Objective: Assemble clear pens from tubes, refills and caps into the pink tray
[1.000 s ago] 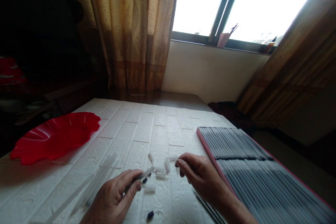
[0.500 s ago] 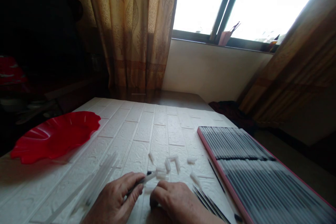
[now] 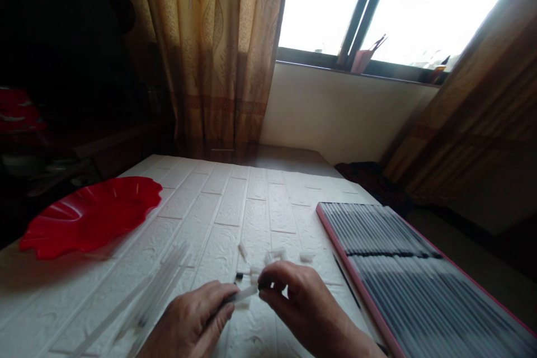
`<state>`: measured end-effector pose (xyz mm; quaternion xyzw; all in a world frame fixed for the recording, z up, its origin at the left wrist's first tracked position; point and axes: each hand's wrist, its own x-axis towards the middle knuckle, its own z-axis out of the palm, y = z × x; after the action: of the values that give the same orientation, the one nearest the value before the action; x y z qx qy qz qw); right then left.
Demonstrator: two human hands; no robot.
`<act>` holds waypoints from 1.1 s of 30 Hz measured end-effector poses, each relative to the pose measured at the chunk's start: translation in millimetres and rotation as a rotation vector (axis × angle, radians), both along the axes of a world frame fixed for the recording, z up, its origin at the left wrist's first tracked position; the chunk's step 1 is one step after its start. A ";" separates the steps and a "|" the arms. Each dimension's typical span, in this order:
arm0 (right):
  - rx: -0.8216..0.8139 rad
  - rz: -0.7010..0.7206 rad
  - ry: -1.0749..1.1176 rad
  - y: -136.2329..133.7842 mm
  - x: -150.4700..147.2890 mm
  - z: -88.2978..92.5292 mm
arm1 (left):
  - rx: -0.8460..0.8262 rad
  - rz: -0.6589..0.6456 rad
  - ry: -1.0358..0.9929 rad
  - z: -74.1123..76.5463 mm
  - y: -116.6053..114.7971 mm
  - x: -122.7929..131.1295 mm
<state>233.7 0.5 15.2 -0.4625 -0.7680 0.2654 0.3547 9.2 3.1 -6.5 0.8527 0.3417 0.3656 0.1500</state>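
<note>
My left hand (image 3: 195, 316) is closed around a slim pen-like stick (image 3: 244, 294), whose pale, translucent end sticks out past the thumb and forefinger. Right at that end, the thumb and forefinger of my right hand (image 3: 291, 296) are pinched together; whatever lies between them is too small and dark to make out. Short translucent tube pieces (image 3: 242, 251) are scattered just beyond both hands, some partly hidden by the right one. A small black piece (image 3: 239, 276) lies by the left fingertips. Long clear tubes (image 3: 163, 279) lie in a loose bunch left of my left hand.
A pink-edged tray (image 3: 335, 235) at the right holds two rows of slim grey sticks. One thin dark stick (image 3: 347, 281) lies along its left side. To the left stands a red wavy-rimmed dish (image 3: 92, 215) on the white brick-patterned table (image 3: 230, 207). Curtains and a window are behind.
My right hand has risen from the table and moved forward to the end of the stick, its fingers now pinching there. My left hand stays nearly in place, still holding the stick.
</note>
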 end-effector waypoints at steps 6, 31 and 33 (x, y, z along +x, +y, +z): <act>0.025 0.005 -0.005 -0.4 2.1 -0.3 | 0.009 -0.009 -0.003 1.4 1.0 -0.1; -0.183 -0.039 0.071 1.7 4.8 3.2 | 0.008 -0.009 0.009 0.4 1.7 -1.4; -0.245 -0.042 0.170 2.1 1.9 3.0 | -0.002 -0.008 0.009 -0.4 2.0 -1.6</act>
<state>235.7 2.5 18.2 -0.4943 -0.6872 0.3879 0.3646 7.6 5.1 -6.9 0.8555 0.3395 0.3608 0.1509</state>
